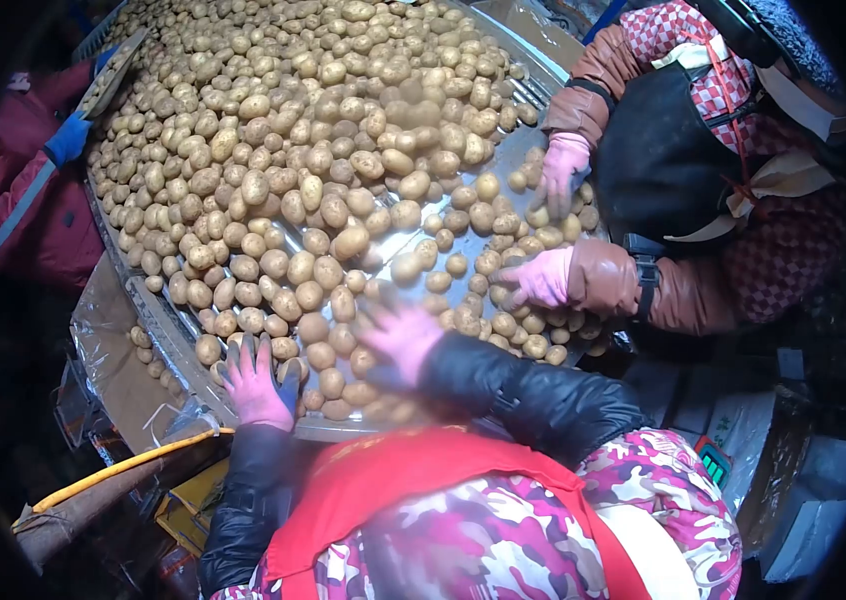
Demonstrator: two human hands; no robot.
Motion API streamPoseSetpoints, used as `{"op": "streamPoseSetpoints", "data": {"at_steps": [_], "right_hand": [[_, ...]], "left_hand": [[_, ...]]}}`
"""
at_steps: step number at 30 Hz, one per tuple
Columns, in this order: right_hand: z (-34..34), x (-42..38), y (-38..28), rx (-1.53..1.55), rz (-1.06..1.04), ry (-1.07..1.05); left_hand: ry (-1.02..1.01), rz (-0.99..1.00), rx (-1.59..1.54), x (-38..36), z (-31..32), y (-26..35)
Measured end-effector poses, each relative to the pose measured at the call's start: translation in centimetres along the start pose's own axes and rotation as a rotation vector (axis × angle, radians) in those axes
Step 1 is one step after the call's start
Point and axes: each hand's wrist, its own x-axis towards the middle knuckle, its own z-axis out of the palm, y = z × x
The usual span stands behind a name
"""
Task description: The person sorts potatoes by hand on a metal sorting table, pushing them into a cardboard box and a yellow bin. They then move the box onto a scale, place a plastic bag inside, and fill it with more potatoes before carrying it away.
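Note:
My left hand, in a pink glove with dark fingertips, rests at the near edge of the sorting table with its fingers spread. It touches potatoes there and grips none that I can see. My right hand, gloved alike, is smeared by motion above the potatoes to the right of it, so its fingers cannot be made out. A large heap of potatoes covers most of the metal table. Loose potatoes lie between my two hands.
At the right, a co-worker's pink-gloved hands are among potatoes. Across to the left, another person's blue-gloved hand is by a flat scoop-like board. A cardboard box with potatoes stands below the left rim. Boxes stand lower right.

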Motion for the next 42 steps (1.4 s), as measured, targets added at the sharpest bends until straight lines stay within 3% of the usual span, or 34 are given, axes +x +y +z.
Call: {"op": "streamPoseSetpoints", "data": {"at_steps": [3, 5, 8, 10, 12, 13, 15, 16, 17, 19, 20, 22, 23, 24, 25, 27, 28, 29, 30, 32, 34, 35, 37, 38, 42], "right_hand": [[-0.3, 0.5, 1.6, 0.105, -0.221, 0.032], [-4.3, 4.3, 3.1, 0.215, 0.081, -0.092], [-7.6, 9.8, 6.0, 0.031, 0.252, 0.350], [-6.1, 14.3, 8.9, -0.134, 0.456, 0.267], [-3.7, 16.6, 6.1, -0.239, 0.539, 0.241], [-0.4, 17.4, 5.9, -0.022, 0.455, 0.274], [-3.7, 15.4, 0.9, -0.129, 0.205, -0.045], [-3.2, 16.7, -0.8, -0.206, 0.132, -0.368], [-2.2, 13.9, -2.6, -0.124, 0.026, -0.203], [-1.4, 10.8, -3.6, -0.148, -0.115, -0.144], [-0.1, 8.9, -2.7, -0.070, -0.195, 0.045], [-2.4, 6.6, -2.0, -0.011, -0.263, -0.001], [-3.0, 6.5, -0.9, 0.116, -0.217, -0.132], [-3.8, 7.0, 0.6, 0.243, -0.167, -0.267], [-7.6, 8.3, 0.7, 0.142, 0.049, -0.396], [-5.3, 9.3, 7.3, 0.309, 0.259, 0.002], [-7.0, 10.5, 7.4, 0.401, 0.453, 0.242], [-6.9, 11.9, 9.2, 0.066, 0.314, 0.456], [-6.3, 13.7, 10.3, -0.020, 0.352, 0.486], [-4.7, 16.0, 9.7, -0.286, 0.418, 0.427], [-5.8, 18.6, 6.9, -0.165, 0.475, -0.121], [-4.0, 17.0, 4.7, -0.228, 0.351, 0.079], [-3.5, 15.0, 1.0, -0.109, 0.213, -0.224], [0.2, 11.5, 1.0, -0.102, -0.060, 0.235], [-4.6, 8.0, 0.6, 0.087, -0.197, 0.089]], "left_hand": [[0.014, 0.004, 0.000, 0.1, -0.2, -0.1], [0.008, 0.007, -0.009, 0.0, -0.4, 0.1], [0.006, 0.004, -0.010, 0.3, -0.6, 0.1], [0.003, -0.008, 0.001, 0.3, -0.6, 0.3], [0.001, -0.013, 0.006, 0.5, -0.8, 0.2], [0.009, -0.013, 0.005, 0.6, -0.6, 0.1], [0.044, 0.007, -0.003, 0.1, 0.2, -0.2], [0.037, 0.004, -0.001, 0.0, 0.3, -0.2], [0.030, 0.002, 0.004, 0.0, 0.1, -0.2], [0.024, -0.003, 0.006, 0.1, 0.1, -0.2], [0.018, -0.002, 0.003, 0.2, 0.0, -0.1], [0.003, -0.004, -0.004, 0.2, -0.3, -0.1], [0.020, 0.003, -0.005, 0.1, -0.4, -0.2], [0.033, 0.010, -0.008, 0.1, -0.3, -0.2], [0.048, 0.016, -0.014, 0.0, -0.2, -0.1], [0.040, 0.001, -0.034, 0.0, -0.3, 0.2], [0.040, -0.007, -0.040, 0.0, -0.5, 0.2], [0.037, -0.007, -0.033, 0.1, -0.5, 0.1], [0.032, -0.006, -0.024, 0.0, -0.5, 0.1], [0.025, 0.001, -0.016, 0.1, -0.6, 0.1], [0.020, 0.006, -0.021, 0.2, -0.7, 0.1], [0.044, 0.009, 0.012, 0.2, -0.8, 0.1], [0.054, 0.002, 0.001, 0.1, -0.4, 0.0], [0.061, -0.002, -0.008, 0.1, -0.2, 0.0], [0.034, -0.019, -0.017, 0.3, -0.7, 0.2]]}}
